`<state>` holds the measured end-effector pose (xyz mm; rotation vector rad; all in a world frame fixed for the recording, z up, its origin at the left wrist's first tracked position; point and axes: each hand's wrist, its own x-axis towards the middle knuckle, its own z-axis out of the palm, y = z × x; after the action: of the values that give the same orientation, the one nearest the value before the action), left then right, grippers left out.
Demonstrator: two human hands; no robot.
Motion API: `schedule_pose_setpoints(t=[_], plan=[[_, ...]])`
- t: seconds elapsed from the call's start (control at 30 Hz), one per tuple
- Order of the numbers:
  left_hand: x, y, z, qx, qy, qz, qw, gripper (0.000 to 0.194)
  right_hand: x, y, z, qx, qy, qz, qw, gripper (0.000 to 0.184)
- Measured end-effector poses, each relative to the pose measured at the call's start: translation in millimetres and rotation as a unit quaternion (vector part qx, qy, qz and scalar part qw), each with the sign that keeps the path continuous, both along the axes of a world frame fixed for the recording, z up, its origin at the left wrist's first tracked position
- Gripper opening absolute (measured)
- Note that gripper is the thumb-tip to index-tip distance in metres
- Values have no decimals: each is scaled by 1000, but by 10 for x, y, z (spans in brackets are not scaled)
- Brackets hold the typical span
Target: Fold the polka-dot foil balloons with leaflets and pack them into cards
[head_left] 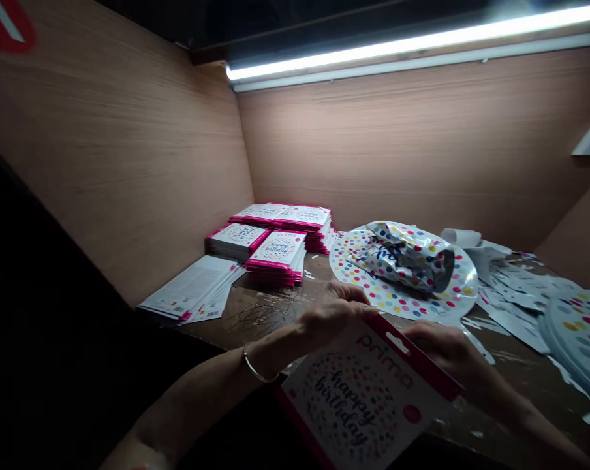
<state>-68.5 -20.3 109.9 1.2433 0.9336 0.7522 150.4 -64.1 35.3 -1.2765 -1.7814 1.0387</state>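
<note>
While both hands grip it along its pink top edge, a "happy birthday" packet tilts in the lower middle of the view, its white face printed with "prima" and a ring of coloured dots. The left hand, with a thin bangle on its wrist, curls around one end of the pink strip. The right hand is bent over the strip further along, its fingers mostly hidden behind the packet. Neither hand is spread open, and the packet hangs above a scratched dark table without touching it, as far as the view shows.

Farther back, stacks of matching packets sit near the corner of the wood-panelled walls. A fanned pile of white printed sheets with barcodes lies to their left. Right of the stacks, a crumpled piece of dotted foil rests on a flat round polka-dot foil balloon. Silvery cut scraps spread beyond it, up to a second dotted disc at the right edge (only part of it fits in view). A bright tube light runs along the top of the back wall.
</note>
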Motion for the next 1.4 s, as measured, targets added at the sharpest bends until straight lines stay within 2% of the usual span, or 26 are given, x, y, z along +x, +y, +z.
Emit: schedule_pose_setpoints(t=[0.07,0.1,0.17,0.27,0.37,0.43,0.47,0.5,0.53,0.57,0.6,0.63,0.67,0.7,0.73,0.8,0.9,1.0,1.07,1.13,1.2,1.3,1.4], plan=[[-109,56,21,2,-11,56,998,23,127,58,-174,90,-115,-19,989,23],[-162,92,24,4,-18,85,996,24,189,77,-243,120,-134,-22,983,26],[-235,177,-9,14,-29,132,991,26,256,77,-311,114,-88,-26,989,30],[-214,334,-168,43,-17,146,988,29,117,-15,-258,-38,76,-3,996,39],[-98,486,-335,87,46,123,988,31,-185,-84,-205,-176,175,10,969,35],[-56,513,-362,151,92,115,978,33,-292,-37,-250,-214,231,-55,948,33],[-58,486,-349,216,121,101,964,39,-290,19,-291,-227,265,-99,932,33],[-75,429,-327,306,158,69,936,48,-253,93,-336,-237,297,-142,914,31],[-101,345,-305,413,205,15,887,58,-192,178,-377,-246,324,-178,896,30],[-131,243,-294,518,256,-49,815,66,-121,267,-408,-252,343,-200,883,30],[-160,135,-300,602,305,-109,730,69,-56,354,-425,-255,355,-213,874,31],[-184,35,-326,657,347,-149,652,67,-9,433,-427,-254,363,-218,870,32],[-202,-42,-371,693,386,-162,587,63,12,502,-416,-250,368,-220,868,33],[-215,-85,-429,718,415,-148,538,58,5,558,-393,-249,373,-218,867,33],[-226,-85,-492,736,436,-118,504,53,-28,603,-365,-246,381,-211,866,33],[-255,52,-594,758,452,-44,468,41,-137,664,-311,-243,397,-179,867,34],[-354,546,-585,752,463,34,467,34,-266,706,-296,-231,364,-127,893,43],[-501,1219,-388,670,535,56,512,34,-246,696,-369,-193,275,-134,932,51],[-586,1685,-240,576,594,66,557,35,-177,666,-415,-161,225,-132,952,50],[-643,2124,-141,544,602,76,580,37,-95,628,-427,-124,187,-135,965,47],[-680,2509,-110,530,597,76,598,39,-2,598,-404,-80,143,-154,974,43],[-746,2938,-149,506,590,62,627,42,219,597,-353,-28,43,-228,972,42],[-826,3168,-193,474,584,70,655,42,606,696,-340,35,-51,-346,936,44]])
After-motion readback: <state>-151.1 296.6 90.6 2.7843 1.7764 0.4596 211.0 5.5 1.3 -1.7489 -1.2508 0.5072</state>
